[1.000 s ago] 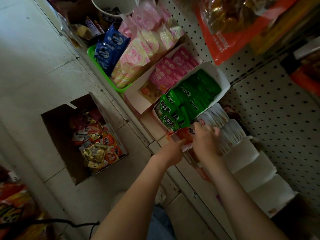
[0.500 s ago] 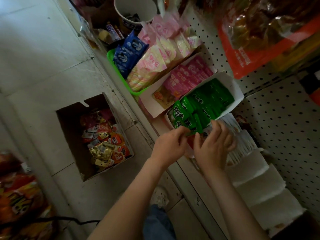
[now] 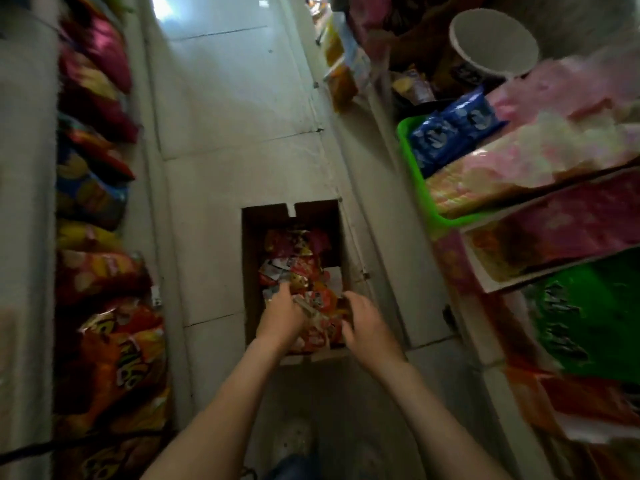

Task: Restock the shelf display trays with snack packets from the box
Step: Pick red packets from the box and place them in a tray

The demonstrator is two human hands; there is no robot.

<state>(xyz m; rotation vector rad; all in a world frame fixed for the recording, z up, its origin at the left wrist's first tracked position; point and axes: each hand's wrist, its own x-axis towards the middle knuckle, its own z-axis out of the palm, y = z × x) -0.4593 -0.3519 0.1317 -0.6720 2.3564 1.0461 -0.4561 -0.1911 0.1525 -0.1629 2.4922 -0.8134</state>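
In floor box [image 3: 252, 265]: left hand [image 3: 281, 315] apparently grips snack packets [image 3: 301, 268]; right hand [image 3: 363, 323] curled, grasp unclear. Gather same-facing stack before lifting.

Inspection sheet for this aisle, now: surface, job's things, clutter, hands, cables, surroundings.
Surface: pale tiled floor.
Job's things: open box on the floor, holding mixed packets. The trays on the right shelf hold blue, pink and green packs.
Clutter: white tub on the shelf beyond the trays.
Hands: left hand and right hand are both down in the box among the packets. Blur hides the grip.
Cables: what looks like a dark cord crosses the bags at lower left.
Surroundings: chip bags line the left side.
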